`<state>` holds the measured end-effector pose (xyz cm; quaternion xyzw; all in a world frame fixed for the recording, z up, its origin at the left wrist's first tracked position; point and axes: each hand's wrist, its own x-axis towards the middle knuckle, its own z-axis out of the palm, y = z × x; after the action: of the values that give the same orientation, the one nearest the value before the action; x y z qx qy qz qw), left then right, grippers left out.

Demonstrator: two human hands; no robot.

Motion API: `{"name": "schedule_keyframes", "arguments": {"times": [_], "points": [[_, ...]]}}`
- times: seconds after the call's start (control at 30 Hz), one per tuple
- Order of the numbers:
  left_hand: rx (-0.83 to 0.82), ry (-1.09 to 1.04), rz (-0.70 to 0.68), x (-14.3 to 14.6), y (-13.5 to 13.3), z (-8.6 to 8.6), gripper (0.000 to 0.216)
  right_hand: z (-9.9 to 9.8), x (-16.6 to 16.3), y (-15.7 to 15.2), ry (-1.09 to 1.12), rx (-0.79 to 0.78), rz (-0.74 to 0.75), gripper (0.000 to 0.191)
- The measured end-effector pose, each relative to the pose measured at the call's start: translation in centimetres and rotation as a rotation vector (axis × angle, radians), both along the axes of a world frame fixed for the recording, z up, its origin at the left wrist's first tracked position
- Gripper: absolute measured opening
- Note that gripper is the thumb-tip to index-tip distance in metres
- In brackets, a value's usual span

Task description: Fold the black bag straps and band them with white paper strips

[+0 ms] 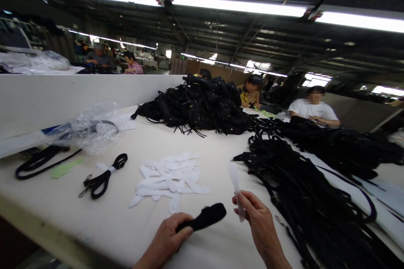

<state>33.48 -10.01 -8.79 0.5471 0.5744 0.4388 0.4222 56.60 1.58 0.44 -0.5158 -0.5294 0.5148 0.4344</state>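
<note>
A long pale worktop [104, 214] fills the lower part of the view, with a white wall panel [63, 96] standing along its far left edge. On the right side of it lies a wide spread of black straps [303, 193], and further back there is a big heap of black straps [198, 107]. Behind that heap two people [312, 107] sit at the far side. At the left lies a crumpled clear plastic bag [91, 128], with a loose black strap [39, 160] beside it and a folded strap bundle [102, 178] tied with a white band a little nearer. In the middle is a small pile of white paper strips [172, 178]. Near the front edge, the left hand [166, 239] is clenched around one end of a short black strap piece [205, 217], which points up and to the right, just above the worktop. The right hand [260, 225] is just beside it, its fingers [244, 204] pinching the lower end of one white strip [236, 187], held upright.
</note>
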Motion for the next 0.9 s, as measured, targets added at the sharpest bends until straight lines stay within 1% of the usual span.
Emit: {"name": "schedule_keyframes", "arguments": {"times": [0.1, 0.2, 0.27, 0.33, 0.37, 0.43, 0.47, 0.5, 0.6, 0.63, 0.67, 0.77, 0.9], "points": [[-0.075, -0.195, 0.005, 0.4, 0.2, 0.5, 0.028, -2.7, 0.6, -2.2, -0.001, -0.108, 0.064, 0.036], [-0.079, -0.385, 0.012, 1.4, 0.3, 1.0, 0.043, -4.7, -0.5, -4.1, 0.042, -0.198, 0.185, 0.032], [-0.068, -0.465, 0.005, 2.0, 0.3, 1.2, 0.064, -5.2, -1.4, -4.8, 0.074, -0.230, 0.264, 0.030], [-0.070, -0.511, -0.006, 2.4, 0.3, 1.2, 0.090, -5.3, -1.9, -5.2, 0.082, -0.250, 0.333, 0.029], [-0.076, -0.531, -0.004, 2.5, 0.2, 1.2, 0.099, -5.3, -2.0, -5.4, 0.080, -0.258, 0.362, 0.029], [-0.094, -0.566, 0.007, 2.7, 0.2, 1.3, 0.105, -5.3, -2.0, -5.6, 0.079, -0.267, 0.394, 0.030], [-0.101, -0.573, 0.011, 2.8, 0.1, 1.3, 0.102, -5.4, -1.9, -5.6, 0.081, -0.270, 0.395, 0.032], [-0.106, -0.568, 0.012, 2.8, 0.1, 1.5, 0.093, -5.4, -1.8, -5.7, 0.080, -0.277, 0.387, 0.034], [-0.113, -0.480, 0.001, 2.8, 0.0, 2.1, 0.052, -5.8, -1.3, -5.9, 0.064, -0.309, 0.374, 0.040], [-0.122, -0.434, -0.006, 2.8, 0.0, 2.3, 0.042, -6.0, -1.1, -5.9, 0.058, -0.315, 0.382, 0.042], [-0.132, -0.385, -0.012, 2.7, -0.1, 2.5, 0.037, -6.1, -0.9, -6.1, 0.059, -0.308, 0.389, 0.044], [-0.127, -0.225, -0.016, 2.4, -0.1, 2.7, 0.033, -6.4, -0.3, -6.7, 0.099, -0.239, 0.371, 0.045], [0.012, 0.084, 0.020, 2.3, -0.4, 2.1, 0.032, -7.2, 0.3, -7.8, 0.162, -0.171, 0.324, 0.033]]}}
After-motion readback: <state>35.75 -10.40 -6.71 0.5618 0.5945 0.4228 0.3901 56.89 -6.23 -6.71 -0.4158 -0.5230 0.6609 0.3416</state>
